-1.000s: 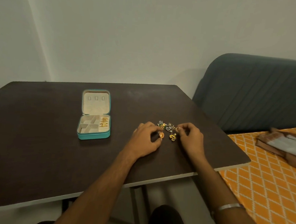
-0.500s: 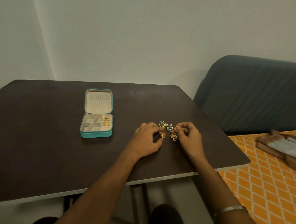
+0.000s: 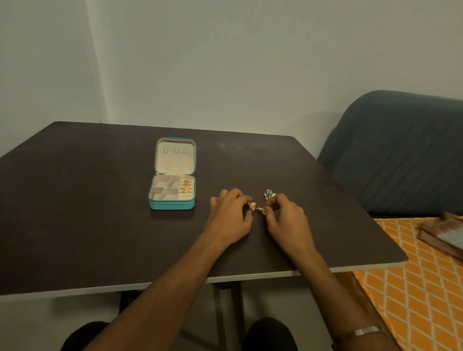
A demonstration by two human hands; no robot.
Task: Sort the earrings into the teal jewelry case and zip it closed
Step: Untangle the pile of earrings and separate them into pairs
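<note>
While the teal jewelry case (image 3: 171,203) lies open on the dark table (image 3: 87,207) with gold earrings (image 3: 187,186) in its right compartment, the left hand (image 3: 229,218) pinches a coppery earring (image 3: 251,206); the right hand (image 3: 287,225) pinches its match (image 3: 264,210); a small loose cluster (image 3: 269,194) sits just beyond the right fingers.

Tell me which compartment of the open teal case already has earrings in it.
The long compartment along the right side of the teal case: gold earrings sit in a column there. The cream sections to its left look bare.
</note>
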